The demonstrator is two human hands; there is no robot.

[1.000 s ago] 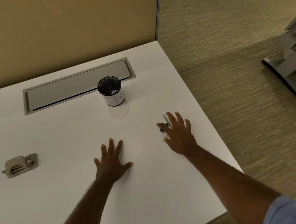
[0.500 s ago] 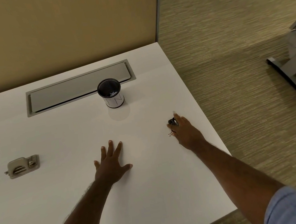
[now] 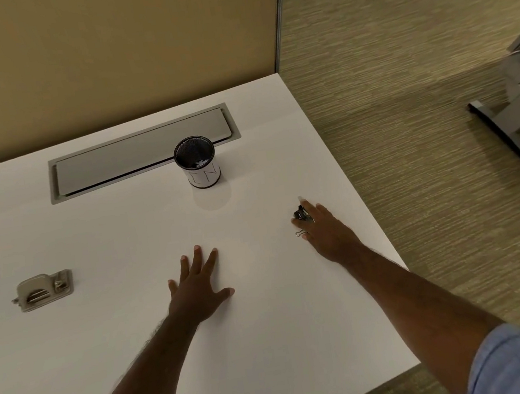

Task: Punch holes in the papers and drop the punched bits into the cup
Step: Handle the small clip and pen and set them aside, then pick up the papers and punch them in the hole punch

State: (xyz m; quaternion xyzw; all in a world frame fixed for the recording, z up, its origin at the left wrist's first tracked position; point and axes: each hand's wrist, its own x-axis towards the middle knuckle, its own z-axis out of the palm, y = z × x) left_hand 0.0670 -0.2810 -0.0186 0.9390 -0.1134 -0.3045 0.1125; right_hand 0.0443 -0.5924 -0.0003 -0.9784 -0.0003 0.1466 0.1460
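**A:** What are the fingers doing?

**B:** The left hand (image 3: 198, 291) lies flat on the white table (image 3: 123, 347), palm down. Its fingers are straight and fanned wide, thumb out to the right, holding nothing. The right hand (image 3: 326, 234) is farther right, near the table's right edge. Its fingers are drawn close together over a small black binder clip (image 3: 300, 215), thumb and forefinger at the clip. Whether they pinch it or only touch it I cannot tell. A thin wire loop shows just below the clip, by the thumb.

**A:** And the things for the task?

**B:** The cup (image 3: 198, 162) stands upright toward the back of the table, its mouth facing up, just in front of the grey cable hatch (image 3: 134, 154). It is black mesh with a white band round the lower half, and small white bits lie at the bottom. The hole punch (image 3: 44, 290), a flat grey metal piece, lies well to the left of the left hand, its long axis running left to right and tilted slightly up on the right. Neither hand touches it.

**A:** Any paper?

**B:** White against white; I cannot make out a sheet under the left hand.
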